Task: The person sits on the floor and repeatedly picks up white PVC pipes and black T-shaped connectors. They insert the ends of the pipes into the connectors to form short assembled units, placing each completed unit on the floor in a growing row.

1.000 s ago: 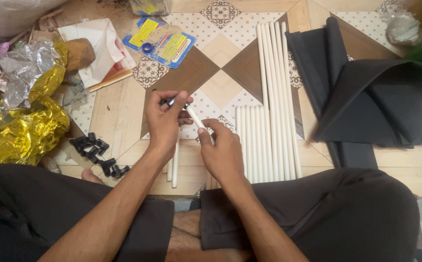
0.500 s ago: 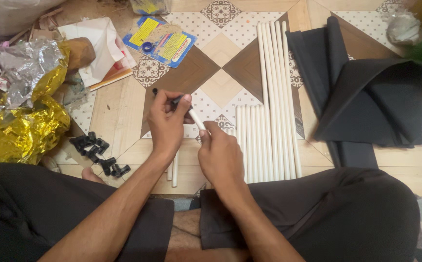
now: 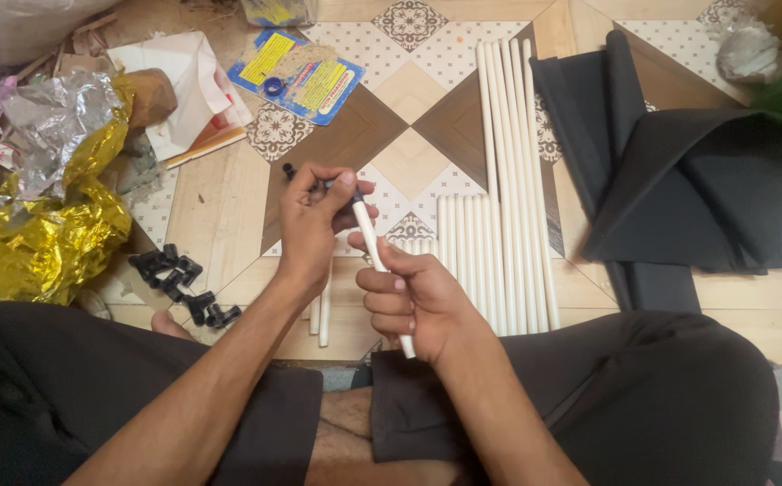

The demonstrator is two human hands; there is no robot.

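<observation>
My right hand [image 3: 412, 301] is closed around a white tube [image 3: 370, 243], which slants up to the left over my lap. At the tube's top end my left hand [image 3: 312, 216] pinches a small black connector [image 3: 355, 195], with a dark stub showing past my knuckles. The connector sits right at the tube's tip; whether it is seated on the tube I cannot tell. Two short white tubes [image 3: 323, 310] lie on the floor under my left wrist.
Rows of long and short white tubes [image 3: 506, 180] lie on the patterned tile floor to the right. A heap of black connectors [image 3: 179, 279] lies left, beside gold and silver foil [image 3: 44, 234]. Black sheet material [image 3: 679, 180] is folded at right; a blue-yellow card pack [image 3: 296, 76] lies ahead.
Both hands have risen a little and come closer together. The white tube now stands steeper in my right hand, with my left hand working at its top end.
</observation>
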